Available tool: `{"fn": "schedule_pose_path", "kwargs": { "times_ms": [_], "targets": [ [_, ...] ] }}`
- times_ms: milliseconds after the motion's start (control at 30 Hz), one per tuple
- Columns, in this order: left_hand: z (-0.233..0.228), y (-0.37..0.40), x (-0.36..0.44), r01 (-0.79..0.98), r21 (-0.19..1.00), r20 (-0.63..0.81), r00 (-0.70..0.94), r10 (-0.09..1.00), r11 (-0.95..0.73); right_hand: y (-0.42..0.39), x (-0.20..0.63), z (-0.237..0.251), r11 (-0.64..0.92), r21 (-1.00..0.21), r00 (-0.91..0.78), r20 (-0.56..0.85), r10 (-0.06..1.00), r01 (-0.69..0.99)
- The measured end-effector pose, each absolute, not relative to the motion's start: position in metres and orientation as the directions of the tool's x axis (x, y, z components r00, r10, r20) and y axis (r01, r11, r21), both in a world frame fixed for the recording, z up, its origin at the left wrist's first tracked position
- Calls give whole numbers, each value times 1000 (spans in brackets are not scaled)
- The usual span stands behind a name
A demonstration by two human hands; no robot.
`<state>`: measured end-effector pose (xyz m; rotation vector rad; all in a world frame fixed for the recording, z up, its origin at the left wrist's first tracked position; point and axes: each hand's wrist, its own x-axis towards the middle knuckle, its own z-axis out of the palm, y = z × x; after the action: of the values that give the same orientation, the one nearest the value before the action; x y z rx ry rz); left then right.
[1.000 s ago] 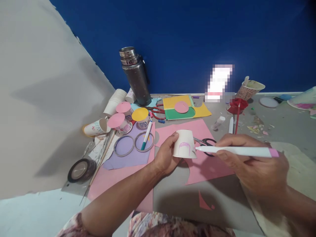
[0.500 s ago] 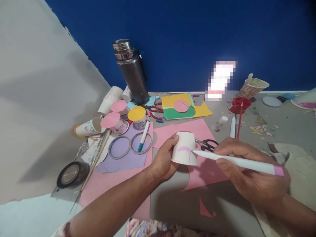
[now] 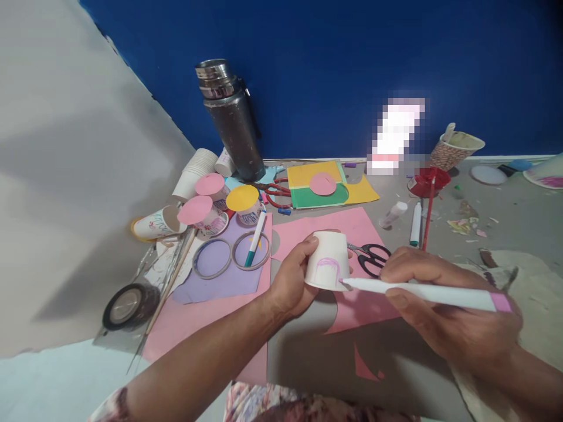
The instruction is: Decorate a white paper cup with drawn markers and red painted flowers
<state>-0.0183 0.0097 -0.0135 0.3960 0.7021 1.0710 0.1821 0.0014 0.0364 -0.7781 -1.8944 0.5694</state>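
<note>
We hold a small white paper cup (image 3: 328, 259) upside down in our left hand (image 3: 290, 281), just above the pink paper sheet (image 3: 352, 264) on the grey table (image 3: 505, 217). Thumb on top near the cup's base, other fingers wrapped round the far side, mostly hidden. Cup is plain white w/ a pink arch drawn on the side facing us, faint pink strokes inside the arch; wider rim points down, narrow base up, tilted a bit.

Our right hand (image 3: 440, 305) pinches a white marker (image 3: 422, 293) w/ a pink end cap, thumb under, forefinger on top, other fingers curled. Marker lies nearly level, tip touching the cup's lower edge at the arch's right foot.

Black scissors (image 3: 372, 257) lie on the pink sheet just behind the cup. Farther left: two tape rings (image 3: 233, 255) on purple paper, w/ a teal-tipped pen (image 3: 255, 239) across one. A steel flask (image 3: 231, 120) stands by the blue wall.
</note>
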Motion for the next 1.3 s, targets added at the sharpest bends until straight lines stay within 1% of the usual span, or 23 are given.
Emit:
{"fn": "schedule_pose_path", "kwargs": {
  "times_ms": [100,267,467,600,733,867,1000,1133,1233,1300],
  "targets": [
    [-13,9,-18,-654,619,-335,281,899,435,1,181,37,694,-656,-286,632,720,298],
    [-12,9,-17,-649,624,-346,269,899,435,0,183,36,673,-694,-368,574,732,256],
    [-10,10,-16,-662,622,-334,259,906,418,0,183,33,663,-675,-285,598,749,324],
    [-9,9,-17,-650,636,-333,255,908,416,0,182,36,663,-702,-370,561,740,261],
    [-9,8,-17,-659,634,-316,255,914,403,-1,183,35,638,-707,-302,563,769,306],
    [-8,7,-16,-647,654,-314,240,918,393,-1,183,35,630,-724,-351,534,769,279],
    [-9,7,-16,-644,660,-304,244,921,388,0,184,35,650,-686,-318,568,759,326],
    [-11,7,-17,-636,673,-301,232,925,378,0,185,33,672,-672,-381,559,736,311],
    [-12,6,-17,-626,674,-306,246,920,391,0,184,34,679,-666,-327,596,733,308],
    [-13,5,-17,-614,692,-308,224,924,380,0,184,36,689,-656,-322,609,724,309]
  ]
}}
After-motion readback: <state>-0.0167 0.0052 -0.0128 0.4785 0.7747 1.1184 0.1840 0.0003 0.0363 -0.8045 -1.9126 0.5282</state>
